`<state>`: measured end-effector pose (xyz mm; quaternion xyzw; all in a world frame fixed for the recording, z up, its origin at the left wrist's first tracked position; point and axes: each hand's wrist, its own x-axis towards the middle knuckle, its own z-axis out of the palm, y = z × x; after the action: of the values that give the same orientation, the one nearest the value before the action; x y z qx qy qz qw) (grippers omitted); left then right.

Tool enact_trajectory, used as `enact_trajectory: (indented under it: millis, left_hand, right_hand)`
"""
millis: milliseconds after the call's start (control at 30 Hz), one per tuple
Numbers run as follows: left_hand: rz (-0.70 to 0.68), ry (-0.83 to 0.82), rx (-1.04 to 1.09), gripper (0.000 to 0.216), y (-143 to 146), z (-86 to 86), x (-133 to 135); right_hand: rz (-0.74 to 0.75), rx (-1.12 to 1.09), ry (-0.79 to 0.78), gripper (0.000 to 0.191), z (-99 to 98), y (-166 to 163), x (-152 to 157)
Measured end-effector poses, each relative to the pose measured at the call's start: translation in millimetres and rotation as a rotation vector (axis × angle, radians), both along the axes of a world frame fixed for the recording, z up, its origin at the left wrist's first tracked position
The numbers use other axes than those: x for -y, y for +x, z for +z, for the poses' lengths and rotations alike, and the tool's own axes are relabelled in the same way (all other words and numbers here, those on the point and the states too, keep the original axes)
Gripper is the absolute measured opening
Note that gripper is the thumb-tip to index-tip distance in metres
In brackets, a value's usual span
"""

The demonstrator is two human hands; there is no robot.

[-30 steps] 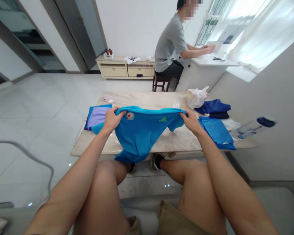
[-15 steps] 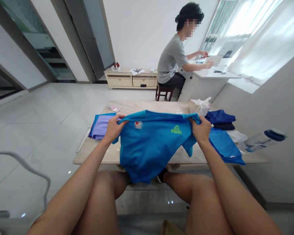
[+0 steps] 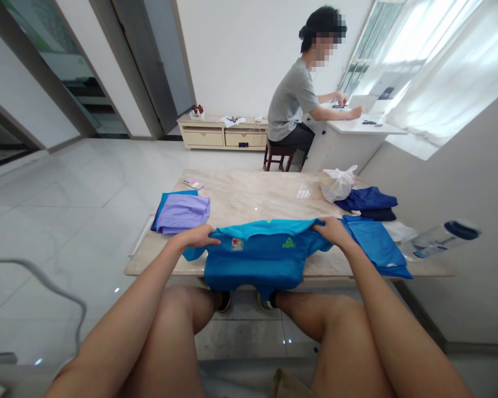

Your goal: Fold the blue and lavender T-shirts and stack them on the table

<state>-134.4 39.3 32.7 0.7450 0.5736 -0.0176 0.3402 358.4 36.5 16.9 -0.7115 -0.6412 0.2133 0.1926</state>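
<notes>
A blue T-shirt (image 3: 253, 260) with a green logo and a small badge is stretched between my hands at the near edge of the marble-look table (image 3: 249, 193). My left hand (image 3: 198, 236) pinches it at one shoulder. At the other shoulder, my right hand (image 3: 331, 229) is closed on the fabric. The shirt's lower part hangs over the table edge above my feet. Left of it lies a folded purple garment (image 3: 182, 214) on top of blue cloth. Folded blue clothing (image 3: 375, 243) lies just right of my right hand.
A clear bottle (image 3: 444, 239) is at the table's right end. Behind it are dark blue clothes (image 3: 369, 202) and a white plastic bag (image 3: 338, 182). A pink phone (image 3: 194, 183) lies at the far left. Beyond, a person (image 3: 294, 99) sits at a white desk (image 3: 348, 130).
Both hands have lowered the T-shirt, bringing its upper part down onto the table edge. More of the tabletop behind it now shows. The seated person's hands have shifted slightly.
</notes>
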Motion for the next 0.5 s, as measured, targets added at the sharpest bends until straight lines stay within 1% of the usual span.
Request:
enact_trajectory:
  millis: [67,100,133,167,200,233,267,333,367,400,433,467,500]
  left_hand:
    - [-0.147,-0.204,-0.037,0.042,-4,-4.7,6]
    - [-0.212,-0.266,-0.03,0.039,-5,-6.0,9]
    - [-0.263,-0.301,-0.025,0.035,-5,-6.3,11]
    - [-0.27,-0.282,-0.029,0.03,-5,-5.4,12]
    - [-0.231,-0.21,-0.043,0.025,-4,-3.1,12]
    - [-0.162,-0.107,-0.062,0.02,-3,0.3,11]
    - [-0.056,0.036,-0.078,0.016,-2,4.9,9]
    - [0.229,0.429,-0.082,0.024,1,15.5,3]
    - [0.368,0.645,-0.072,0.031,3,20.3,-1]
    - [0.476,0.843,-0.06,0.037,6,23.7,-5]
    - [0.543,1.003,-0.05,0.041,9,25.0,-8]
    - [0.548,1.093,-0.047,0.045,13,23.6,-10]
    - [0.487,1.093,-0.054,0.05,18,19.4,-12]
  right_hand:
    - [0.149,0.014,-0.305,0.03,-6.4,3,11]
    - [0.198,0.005,-0.399,0.035,-9.0,3,16]
    - [0.23,-0.009,-0.439,0.037,-10.7,2,20]
    - [0.242,-0.022,-0.416,0.034,-11.2,1,22]
    - [0.227,-0.033,-0.327,0.028,-10.3,-2,21]
    - [0.191,-0.039,-0.198,0.021,-7.9,-4,18]
    - [0.119,-0.037,-0.033,0.019,-4.3,-8,12]
    - [-0.104,-0.007,0.328,0.037,4.8,-14,-3]
    - [-0.21,0.014,0.481,0.047,9.0,-17,-12]
    - [-0.284,0.035,0.605,0.054,11.9,-21,-19]
    - [-0.317,0.052,0.705,0.058,12.9,-24,-26]
    - [-0.3,0.068,0.752,0.059,11.3,-28,-30]
    - [-0.237,0.085,0.733,0.056,7.0,-33,-33]
